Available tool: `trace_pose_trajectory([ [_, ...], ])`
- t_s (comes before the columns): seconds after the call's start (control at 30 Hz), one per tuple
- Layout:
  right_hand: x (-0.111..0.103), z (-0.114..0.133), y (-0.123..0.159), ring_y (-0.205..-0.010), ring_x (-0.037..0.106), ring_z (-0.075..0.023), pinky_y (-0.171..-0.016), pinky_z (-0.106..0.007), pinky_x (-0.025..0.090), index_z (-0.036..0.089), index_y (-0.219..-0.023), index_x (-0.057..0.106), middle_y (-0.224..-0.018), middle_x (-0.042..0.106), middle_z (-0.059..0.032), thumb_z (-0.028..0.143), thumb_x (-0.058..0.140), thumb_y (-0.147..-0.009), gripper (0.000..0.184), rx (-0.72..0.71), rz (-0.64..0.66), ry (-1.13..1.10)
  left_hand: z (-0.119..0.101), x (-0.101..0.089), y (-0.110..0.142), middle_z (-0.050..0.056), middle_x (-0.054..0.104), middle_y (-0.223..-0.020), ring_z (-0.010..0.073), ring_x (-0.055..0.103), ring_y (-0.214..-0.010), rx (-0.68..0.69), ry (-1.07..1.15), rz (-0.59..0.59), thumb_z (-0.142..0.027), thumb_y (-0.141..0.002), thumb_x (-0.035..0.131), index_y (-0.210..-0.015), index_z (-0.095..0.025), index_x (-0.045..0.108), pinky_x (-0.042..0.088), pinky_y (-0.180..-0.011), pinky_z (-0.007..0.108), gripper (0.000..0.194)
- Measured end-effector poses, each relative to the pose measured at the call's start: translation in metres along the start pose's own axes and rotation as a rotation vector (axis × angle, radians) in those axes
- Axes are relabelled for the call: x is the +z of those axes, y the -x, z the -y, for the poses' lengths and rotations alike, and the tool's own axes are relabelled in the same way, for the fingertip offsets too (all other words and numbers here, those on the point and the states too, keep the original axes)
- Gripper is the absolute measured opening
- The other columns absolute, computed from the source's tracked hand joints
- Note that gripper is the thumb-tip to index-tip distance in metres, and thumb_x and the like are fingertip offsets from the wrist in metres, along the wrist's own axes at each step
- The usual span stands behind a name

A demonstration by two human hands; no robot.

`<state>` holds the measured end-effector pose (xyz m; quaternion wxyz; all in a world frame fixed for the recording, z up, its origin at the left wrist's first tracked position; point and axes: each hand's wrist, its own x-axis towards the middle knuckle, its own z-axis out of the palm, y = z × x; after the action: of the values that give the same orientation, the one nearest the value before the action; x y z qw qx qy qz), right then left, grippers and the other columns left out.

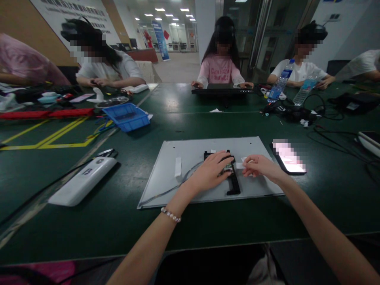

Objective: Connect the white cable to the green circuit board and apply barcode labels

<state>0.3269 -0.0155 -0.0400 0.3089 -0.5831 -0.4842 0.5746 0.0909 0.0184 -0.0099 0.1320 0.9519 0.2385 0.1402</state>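
My left hand (209, 169) lies over a black plastic bracket (234, 184) with its fingers spread, covering much of the bracket's middle. Under it is a flat grey-white panel (162, 168) on the table. A thin grey cable (166, 191) runs across the panel and out of sight beneath this hand. Just right of the bracket, my right hand (258, 167) pinches a small white piece of tape (241, 165) close to the panel's surface; whether the tape is stuck down I cannot tell. A short white strip (178, 167) lies on the panel's left part.
A phone (287, 157) with a lit screen lies beside the panel's right edge. Left stand a white power bank (84, 180) with a cable and a blue tray (129, 117). Two bottles (280, 81) and black cables (292, 112) occupy the far right. Several people sit around the table.
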Motion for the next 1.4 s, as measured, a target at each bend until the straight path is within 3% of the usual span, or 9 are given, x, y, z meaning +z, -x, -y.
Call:
trace_pose_trajectory([
  [0.27,0.012,-0.002,-0.003,-0.057,0.066,-0.0124,-0.038,-0.015,0.036,0.016,-0.081,0.052,-0.07,0.068,-0.0056,0.028,0.054,-0.082,0.013,-0.062,0.021,0.066,-0.003,0.006,-0.001,0.002,0.038,-0.142,0.0207,0.026,-0.135,0.073,-0.048,0.058,-0.029,-0.09,0.044,-0.129,-0.027,0.043,0.023,-0.111,0.042,0.039],
  [0.47,0.022,-0.006,-0.006,-0.047,0.062,-0.0123,-0.034,-0.016,0.031,0.017,-0.08,0.05,-0.058,0.064,-0.0009,0.029,0.054,-0.08,0.013,-0.05,-0.002,0.143,-0.004,0.008,-0.002,0.005,0.044,-0.136,0.0196,0.032,-0.131,0.097,-0.087,0.071,-0.026,-0.091,0.043,-0.12,-0.021,0.051,0.025,-0.11,0.037,0.031],
  [0.63,0.022,-0.005,-0.001,-0.036,0.051,-0.0099,-0.04,-0.02,0.036,0.018,-0.089,0.053,-0.05,0.057,0.0059,0.029,0.056,-0.077,0.016,-0.197,-0.095,0.329,-0.007,0.007,-0.003,0.005,0.047,-0.133,0.0193,0.033,-0.13,0.093,-0.088,0.077,-0.024,-0.09,0.041,-0.115,-0.02,0.053,0.025,-0.11,0.038,0.028],
  [0.83,0.021,0.001,0.004,-0.047,0.053,-0.0114,-0.052,-0.023,0.037,0.019,-0.079,0.063,-0.049,0.057,0.0046,0.026,0.056,-0.077,0.01,-0.369,-0.109,0.621,-0.007,0.009,-0.005,0.005,0.048,-0.131,0.0198,0.035,-0.129,0.095,-0.09,0.083,-0.023,-0.09,0.041,-0.117,-0.021,0.052,0.026,-0.109,0.039,0.03],
  [1.07,0.017,0.001,0.007,-0.048,0.051,-0.0118,-0.051,-0.023,0.035,0.018,-0.082,0.065,-0.052,0.057,0.0035,0.035,0.051,-0.082,0.021,-0.462,-0.203,0.547,-0.008,0.007,-0.004,0.007,0.047,-0.134,0.0202,0.034,-0.13,0.098,-0.115,0.024,-0.028,-0.089,0.048,-0.127,-0.021,0.045,0.026,-0.109,0.039,0.039],
  [1.2,0.017,0.004,0.012,-0.05,0.053,-0.0115,-0.053,-0.023,0.036,0.019,-0.085,0.064,-0.055,0.058,0.003,0.035,0.047,-0.085,0.023,-0.526,-0.306,0.579,0.005,-0.017,-0.002,0.008,0.05,-0.13,0.0198,0.042,-0.123,-0.037,-0.114,-0.142,-0.028,-0.09,0.044,-0.128,-0.02,0.043,0.031,-0.105,0.039,0.039],
  [1.3,0.019,0.008,0.018,-0.053,0.053,-0.0123,-0.056,-0.024,0.035,0.021,-0.088,0.063,-0.058,0.058,0.0023,0.034,0.045,-0.088,0.023,-0.581,-0.355,0.723,0.032,-0.036,0.009,0.007,0.053,-0.123,0.0213,0.047,-0.115,-0.226,-0.143,-0.275,-0.025,-0.089,0.043,-0.12,-0.019,0.051,0.035,-0.101,0.041,0.032],
  [1.4,0.023,0.012,0.022,-0.057,0.054,-0.0132,-0.058,-0.025,0.033,0.022,-0.09,0.063,-0.064,0.061,0.0009,0.032,0.043,-0.089,0.023,-0.618,-0.361,0.836,0.066,-0.044,0.035,0.008,0.055,-0.117,0.0214,0.052,-0.106,-0.398,-0.145,-0.317,-0.028,-0.086,0.048,-0.116,-0.017,0.053,0.039,-0.096,0.039,0.032],
])
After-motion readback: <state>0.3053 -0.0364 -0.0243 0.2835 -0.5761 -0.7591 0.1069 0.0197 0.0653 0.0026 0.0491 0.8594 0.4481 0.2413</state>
